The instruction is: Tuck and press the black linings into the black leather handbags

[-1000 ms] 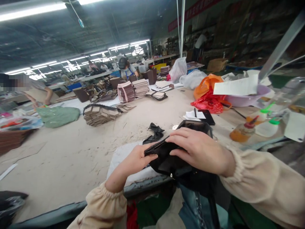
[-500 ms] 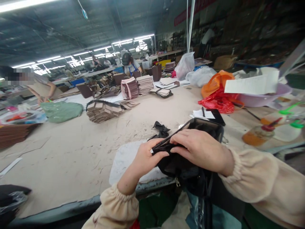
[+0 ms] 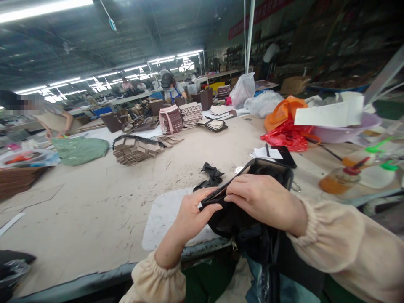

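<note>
A black bag (image 3: 252,235) with a gold zipper pull (image 3: 234,244) lies across the table's front edge, its mouth facing up. My left hand (image 3: 192,214) pinches the left corner of its rim between thumb and fingers. Closed on the same rim, just to the right, is my right hand (image 3: 265,200), its fingertips tucked inside the edge. Under the bag's left side rests a white board (image 3: 164,214). A crumpled black scrap (image 3: 210,176) sits just beyond the rim.
Stacked brown pieces (image 3: 135,149) and a green bag (image 3: 80,150) stand farther back. On the right are a red plastic bag (image 3: 285,136), a purple basin (image 3: 344,132) and a bottle of orange liquid (image 3: 339,181). A person (image 3: 53,118) works at the far left.
The view has shifted slightly. My right hand's fingers have moved a little along the rim; both hands keep their hold on the bag.
</note>
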A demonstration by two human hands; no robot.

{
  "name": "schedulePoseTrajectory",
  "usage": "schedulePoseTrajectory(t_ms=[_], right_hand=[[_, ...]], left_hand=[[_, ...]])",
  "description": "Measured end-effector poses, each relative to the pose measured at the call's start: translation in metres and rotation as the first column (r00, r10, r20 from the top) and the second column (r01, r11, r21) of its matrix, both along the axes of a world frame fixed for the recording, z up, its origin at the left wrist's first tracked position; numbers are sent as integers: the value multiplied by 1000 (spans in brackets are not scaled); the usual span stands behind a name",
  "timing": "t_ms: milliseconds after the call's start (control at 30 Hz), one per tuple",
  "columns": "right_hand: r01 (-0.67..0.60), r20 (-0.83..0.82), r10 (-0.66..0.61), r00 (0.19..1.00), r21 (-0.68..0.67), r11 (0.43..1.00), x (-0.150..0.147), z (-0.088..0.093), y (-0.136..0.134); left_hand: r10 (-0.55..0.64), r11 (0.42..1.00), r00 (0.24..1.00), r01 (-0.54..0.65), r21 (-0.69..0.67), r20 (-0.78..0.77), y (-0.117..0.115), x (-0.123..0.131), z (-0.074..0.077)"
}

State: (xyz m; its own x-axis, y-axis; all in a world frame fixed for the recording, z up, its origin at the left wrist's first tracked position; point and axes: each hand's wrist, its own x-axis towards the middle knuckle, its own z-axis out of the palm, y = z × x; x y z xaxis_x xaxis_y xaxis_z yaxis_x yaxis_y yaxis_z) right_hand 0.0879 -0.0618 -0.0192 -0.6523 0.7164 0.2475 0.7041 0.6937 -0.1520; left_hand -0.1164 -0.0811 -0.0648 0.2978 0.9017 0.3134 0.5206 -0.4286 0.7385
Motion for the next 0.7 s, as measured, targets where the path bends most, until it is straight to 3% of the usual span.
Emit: schedulePoseTrajectory(t_ms=[133, 467, 700], right_hand=[[41, 8, -41, 999, 3, 999, -3, 0, -1], [91, 113, -111, 987, 169, 981, -6, 4, -3], [112, 115, -135, 984, 185, 976, -7, 1, -1]], left_hand=[[-4, 1000, 1000, 4, -6, 18, -1, -1, -2], [39, 999, 999, -39, 26, 34, -4, 6, -2], [44, 999, 997, -45, 12, 65, -3, 6, -4]])
